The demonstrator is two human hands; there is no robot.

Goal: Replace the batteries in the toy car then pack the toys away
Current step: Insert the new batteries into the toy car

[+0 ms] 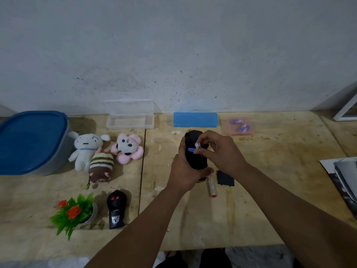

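Above the wooden tabletop point(251, 200), an upturned black-bottomed yellow toy car point(197, 161) is gripped by the left hand point(183, 171); a silver-tipped battery point(197, 145) is pinched by the right hand point(222, 151).

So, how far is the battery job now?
Done: the battery cover is off, lying on the table. In hand: left hand holds the upturned toy car; right hand pinches a battery at its compartment. Left: closing the cover, packing the plush toys.

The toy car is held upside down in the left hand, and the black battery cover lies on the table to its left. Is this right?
Not quite. The head view shows the cover lying to the right of the car, beside the screwdriver. The left hand does hold the car upside down.
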